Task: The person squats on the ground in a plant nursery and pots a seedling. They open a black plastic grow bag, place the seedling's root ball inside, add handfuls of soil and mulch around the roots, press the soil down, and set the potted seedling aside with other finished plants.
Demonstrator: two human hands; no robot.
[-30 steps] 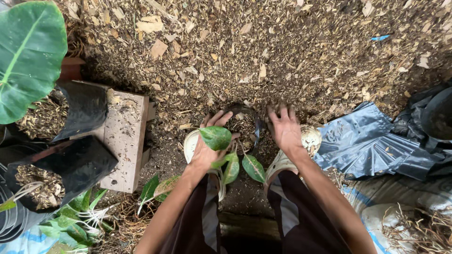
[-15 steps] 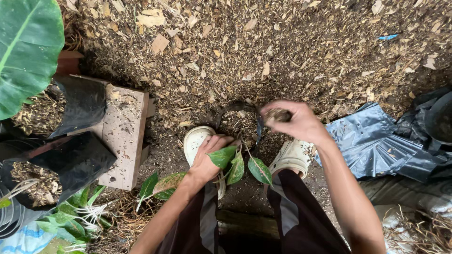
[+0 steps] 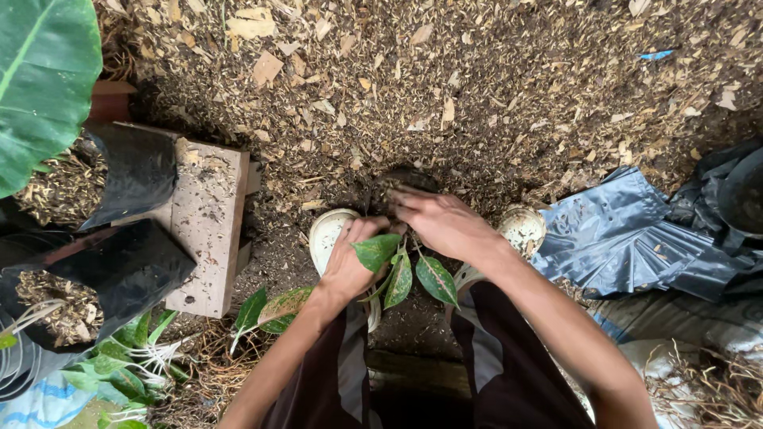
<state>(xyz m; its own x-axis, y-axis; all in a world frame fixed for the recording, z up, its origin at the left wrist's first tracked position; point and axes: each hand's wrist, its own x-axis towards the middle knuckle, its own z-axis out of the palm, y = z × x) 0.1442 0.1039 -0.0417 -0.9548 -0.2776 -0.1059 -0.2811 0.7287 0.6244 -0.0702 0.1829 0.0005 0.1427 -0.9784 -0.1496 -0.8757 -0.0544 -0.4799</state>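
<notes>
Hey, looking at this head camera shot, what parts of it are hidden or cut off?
- Small black pot: mostly hidden under the right hand; its contents cannot be seen.
- Plant stem: covered by the left hand, so the grip is unclear.
- Big leaf: cut off by the left edge.
- Black bag: cut off by the right edge.
- Feet: largely hidden behind arms and leaves.

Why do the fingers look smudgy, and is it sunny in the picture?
In the head view, the right hand has smeared fingertips, probably motion blur; the left hand and the small green speckled leaves look sharper. Light is soft and even, no hard shadows; the crumpled grey plastic sheet shows a dull sheen.
</notes>
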